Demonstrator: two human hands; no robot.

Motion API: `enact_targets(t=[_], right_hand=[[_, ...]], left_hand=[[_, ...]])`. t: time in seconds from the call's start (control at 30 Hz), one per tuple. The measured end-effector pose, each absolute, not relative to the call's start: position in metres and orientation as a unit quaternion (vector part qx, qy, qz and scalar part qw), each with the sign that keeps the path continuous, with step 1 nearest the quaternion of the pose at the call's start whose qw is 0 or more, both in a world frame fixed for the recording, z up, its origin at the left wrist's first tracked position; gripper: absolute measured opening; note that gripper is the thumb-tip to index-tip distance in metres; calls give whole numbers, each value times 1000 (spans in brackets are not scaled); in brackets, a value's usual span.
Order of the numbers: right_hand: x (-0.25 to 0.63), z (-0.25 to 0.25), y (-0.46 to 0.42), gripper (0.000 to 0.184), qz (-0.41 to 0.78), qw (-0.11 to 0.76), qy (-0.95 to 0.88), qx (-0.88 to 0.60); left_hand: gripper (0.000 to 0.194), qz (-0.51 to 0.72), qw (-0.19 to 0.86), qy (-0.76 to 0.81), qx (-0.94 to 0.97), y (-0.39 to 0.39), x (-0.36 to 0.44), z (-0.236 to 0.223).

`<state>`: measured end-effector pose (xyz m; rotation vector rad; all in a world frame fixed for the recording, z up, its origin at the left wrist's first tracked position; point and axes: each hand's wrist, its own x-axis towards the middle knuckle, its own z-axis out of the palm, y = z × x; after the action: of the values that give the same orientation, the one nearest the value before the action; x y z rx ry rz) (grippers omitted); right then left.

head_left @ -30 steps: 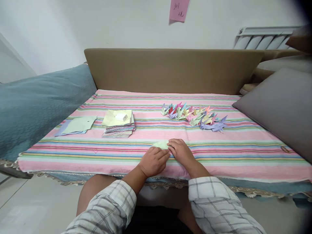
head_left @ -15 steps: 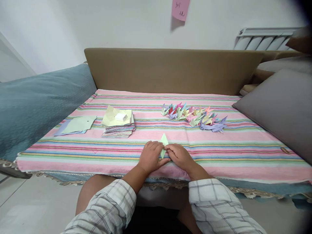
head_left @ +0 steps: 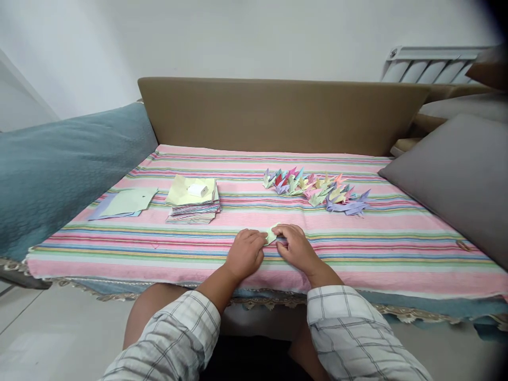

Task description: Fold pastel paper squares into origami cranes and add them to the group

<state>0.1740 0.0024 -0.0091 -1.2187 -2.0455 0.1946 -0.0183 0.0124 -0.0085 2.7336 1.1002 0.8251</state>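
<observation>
A small pale green piece of folded origami paper is between my two hands, low over the striped cloth, its ends partly hidden by fingers. My left hand is closed on its left side, fingers bent together. From the right, my right hand grips the upper right part, the index finger on top of it and the thumb a little lower. Beyond the hands, a group of folded paper cranes in many colours lies on the cloth.
A stack of square paper with a small white block on top stands to the left. Loose sheets lie farther left. The striped cloth covers the seat. A grey cushion and a blue-covered armrest flank it.
The green paper, an upright pointed diamond before, now looks shorter and slanted, its top point folded or turned. My right hand has moved slightly up, over its upper part.
</observation>
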Motion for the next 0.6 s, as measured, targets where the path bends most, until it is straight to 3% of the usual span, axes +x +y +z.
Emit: enact_targets(t=[0.27,0.4,0.5,0.6], right_hand=[[176,-13,14,27,88,305,-822,-472],[174,-8,14,27,104,300,-824,-469],[172,-4,12,21,92,311,-821,-469],[171,-2,7,13,80,310,-817,-479]], left_hand=[[41,272,87,384,878,14,-20,-3],[32,266,79,384,880,13,-19,-2],[16,271,65,394,876,13,-17,-3],[14,277,53,418,864,12,-16,-6]])
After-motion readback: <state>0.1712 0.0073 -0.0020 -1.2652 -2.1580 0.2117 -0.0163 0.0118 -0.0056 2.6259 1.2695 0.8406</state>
